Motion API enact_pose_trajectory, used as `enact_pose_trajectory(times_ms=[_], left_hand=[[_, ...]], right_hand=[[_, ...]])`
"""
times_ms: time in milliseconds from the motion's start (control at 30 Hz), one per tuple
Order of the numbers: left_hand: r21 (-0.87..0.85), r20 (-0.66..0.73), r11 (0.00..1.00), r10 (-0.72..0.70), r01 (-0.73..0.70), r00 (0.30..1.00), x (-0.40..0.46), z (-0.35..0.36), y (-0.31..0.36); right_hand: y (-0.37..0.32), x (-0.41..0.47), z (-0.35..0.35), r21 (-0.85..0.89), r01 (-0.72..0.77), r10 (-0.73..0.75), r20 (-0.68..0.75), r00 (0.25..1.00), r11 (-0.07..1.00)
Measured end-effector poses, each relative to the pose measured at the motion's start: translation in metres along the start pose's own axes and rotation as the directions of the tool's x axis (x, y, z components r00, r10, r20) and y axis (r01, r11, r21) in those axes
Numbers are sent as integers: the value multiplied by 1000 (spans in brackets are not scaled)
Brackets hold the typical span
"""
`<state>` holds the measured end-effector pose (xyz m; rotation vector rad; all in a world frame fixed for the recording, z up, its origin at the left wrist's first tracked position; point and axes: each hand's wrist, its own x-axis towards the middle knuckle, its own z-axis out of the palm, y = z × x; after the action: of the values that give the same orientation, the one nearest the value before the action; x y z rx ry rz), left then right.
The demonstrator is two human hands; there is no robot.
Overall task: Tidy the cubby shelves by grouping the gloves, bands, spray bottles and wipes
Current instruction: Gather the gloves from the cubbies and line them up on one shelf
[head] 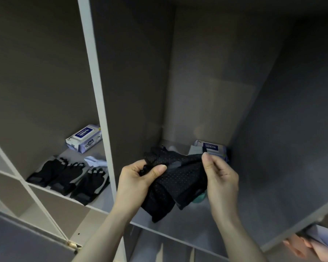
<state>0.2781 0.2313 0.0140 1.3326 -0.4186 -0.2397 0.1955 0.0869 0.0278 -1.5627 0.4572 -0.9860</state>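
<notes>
While both hands work inside the right cubby [273, 129], I log the scene big to small. Cubby shelving first: the divider panel [100, 103] splits left cubby [36, 82] from right. Black mesh glove bundle [178, 178] is up off the shelf floor, held between my hands over the front half of the right cubby. It looks like more than one glove, count unclear. Long axis runs from the fingertip end at upper left down toward me, cuff end hanging low at centre.

Left hand [138, 178] grasps the finger end, thumb pressed on top of the mesh. Right hand [222, 178] pinches the bundle's right edge, thumb and forefinger closed on fabric.

Left cubby floor: three black gloves [68, 178] laid side by side, fingers pointing back, touching one another. Behind them a wipes pack [84, 138], and a white crumpled item [97, 160] just beside the divider, identity unclear. Right cubby back corner: second wipes pack [211, 148], partly hidden behind the bundle. Something teal [199, 197] peeks out under the bundle; can't tell what.

Key relation: the glove row lies left of the bundle, across the divider, so left hand is nearer. My guess: carry the bundle left around the divider's front edge and lay it parallel to the row.
</notes>
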Motion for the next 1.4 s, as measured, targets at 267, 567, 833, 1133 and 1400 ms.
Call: enact_pose_trajectory(times_ms=[267,567,833,1133,1400], left_hand=[[-81,31,994,-67,69,997,2,0,4],[-106,-22,991,-78,75,997,10,2,8],[-183,22,975,-121,123,992,9,2,6],[-17,183,1000,14,-12,983,26,-8,21],[1,170,1000,17,-18,985,23,2,13]], right_hand=[[10,-3,-2,87,-135,100,325,940,987],[3,-5,-11,93,-290,203,513,834,953],[6,0,-5,236,-334,269,270,925,912],[-1,18,-19,135,-508,363,549,753,851],[-8,19,-17,116,-509,373,546,750,853]])
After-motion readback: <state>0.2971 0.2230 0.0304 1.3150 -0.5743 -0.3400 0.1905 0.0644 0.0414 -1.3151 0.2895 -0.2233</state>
